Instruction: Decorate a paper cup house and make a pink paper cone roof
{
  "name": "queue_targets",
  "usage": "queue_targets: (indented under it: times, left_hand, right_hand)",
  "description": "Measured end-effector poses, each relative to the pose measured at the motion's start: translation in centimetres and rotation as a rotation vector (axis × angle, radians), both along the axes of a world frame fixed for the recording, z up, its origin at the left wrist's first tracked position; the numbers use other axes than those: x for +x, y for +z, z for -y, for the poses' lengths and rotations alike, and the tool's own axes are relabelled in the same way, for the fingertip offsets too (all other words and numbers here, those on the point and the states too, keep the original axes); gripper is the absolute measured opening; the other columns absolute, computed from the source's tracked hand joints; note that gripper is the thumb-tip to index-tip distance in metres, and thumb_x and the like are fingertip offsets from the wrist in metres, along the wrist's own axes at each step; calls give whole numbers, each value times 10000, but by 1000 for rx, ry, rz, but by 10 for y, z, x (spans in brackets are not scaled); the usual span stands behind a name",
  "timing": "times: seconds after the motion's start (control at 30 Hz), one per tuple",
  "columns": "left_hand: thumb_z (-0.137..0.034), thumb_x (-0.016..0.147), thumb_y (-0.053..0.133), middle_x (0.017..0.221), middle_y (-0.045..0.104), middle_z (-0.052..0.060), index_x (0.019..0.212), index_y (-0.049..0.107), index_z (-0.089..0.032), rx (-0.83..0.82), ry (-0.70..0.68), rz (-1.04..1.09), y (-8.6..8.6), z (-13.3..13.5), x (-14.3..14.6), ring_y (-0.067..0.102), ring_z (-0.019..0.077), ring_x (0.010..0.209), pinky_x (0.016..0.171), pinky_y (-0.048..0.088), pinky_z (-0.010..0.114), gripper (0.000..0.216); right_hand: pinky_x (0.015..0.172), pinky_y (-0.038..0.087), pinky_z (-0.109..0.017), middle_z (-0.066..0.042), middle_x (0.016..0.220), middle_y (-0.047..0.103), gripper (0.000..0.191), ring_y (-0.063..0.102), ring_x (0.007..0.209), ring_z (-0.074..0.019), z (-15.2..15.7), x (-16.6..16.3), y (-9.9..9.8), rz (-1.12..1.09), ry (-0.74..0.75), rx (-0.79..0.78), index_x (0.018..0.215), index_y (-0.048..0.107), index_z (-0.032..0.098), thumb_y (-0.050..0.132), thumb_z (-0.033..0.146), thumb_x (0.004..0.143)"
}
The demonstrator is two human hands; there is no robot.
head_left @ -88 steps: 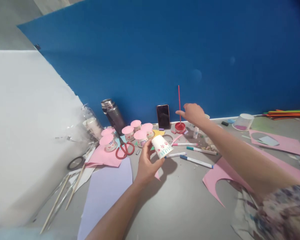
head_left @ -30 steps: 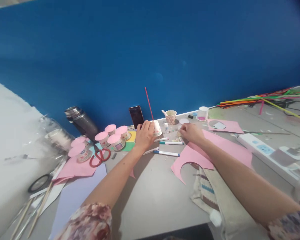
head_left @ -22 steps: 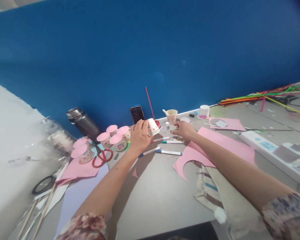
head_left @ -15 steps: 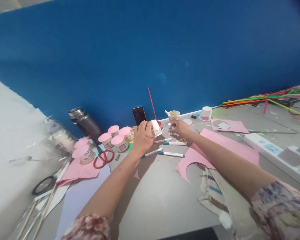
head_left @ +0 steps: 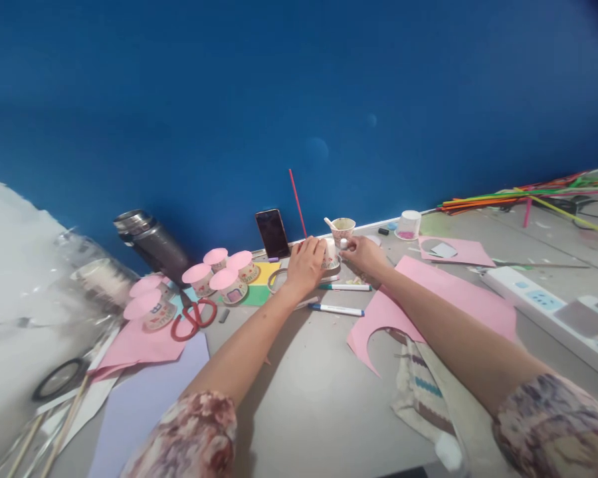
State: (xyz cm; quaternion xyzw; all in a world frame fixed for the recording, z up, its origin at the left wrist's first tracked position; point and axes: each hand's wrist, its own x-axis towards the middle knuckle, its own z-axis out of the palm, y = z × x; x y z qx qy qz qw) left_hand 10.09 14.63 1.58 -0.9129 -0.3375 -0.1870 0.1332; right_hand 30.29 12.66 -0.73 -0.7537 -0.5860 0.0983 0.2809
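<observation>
My left hand (head_left: 306,264) is wrapped round a small decorated paper cup (head_left: 329,254) that stands upside down on the grey table (head_left: 303,398). My right hand (head_left: 365,253) is just to the cup's right, fingers pinched on a small white bottle (head_left: 343,244) I can barely make out. A red stick (head_left: 297,202) rises behind the cup. Markers (head_left: 341,287) lie just in front of both hands.
Several pink-topped cups (head_left: 224,275), red scissors (head_left: 192,319) and a steel flask (head_left: 152,242) sit to the left. A phone (head_left: 272,234) leans on the blue wall. Pink paper (head_left: 428,299), a power strip (head_left: 538,302) and coloured sticks (head_left: 523,192) lie to the right. A cloth bag (head_left: 428,392) lies near me.
My left hand has brought the cup down from a tilted lift and set it upside down on the table. My right hand has moved from the markers up beside the cup.
</observation>
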Motion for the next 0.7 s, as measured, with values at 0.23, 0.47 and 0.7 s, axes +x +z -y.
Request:
queue_targets:
  times: [0.23,0.47,0.7]
  left_hand:
    - [-200,893,715,1486,579,214,1456,478,-144,-21,-28,-7,-3,3,0,473,369,1477,1170,374,531,613]
    - [-219,868,735,1469,583,199,1462,491,-166,-39,-27,80,22,20,-46,507,369,1433,1140,436,524,645]
    - [-365,981,587,1287,727,110,1254,651,-227,-195,244,210,44,111,-190,665,310,1249,1086,525,484,312]
  right_hand:
    - [706,425,-271,-80,1016,804,220,708,912,-220,3,1,1,-41,11,18,990,763,182,734,343,843]
    - [757,465,-270,-87,1125,801,253,722,1000,-235,5,2,2,-27,23,7,1068,779,203,762,344,858]
    - [698,403,-297,-106,1069,792,313,706,927,-252,9,6,5,7,30,-29,1093,754,176,737,375,852]
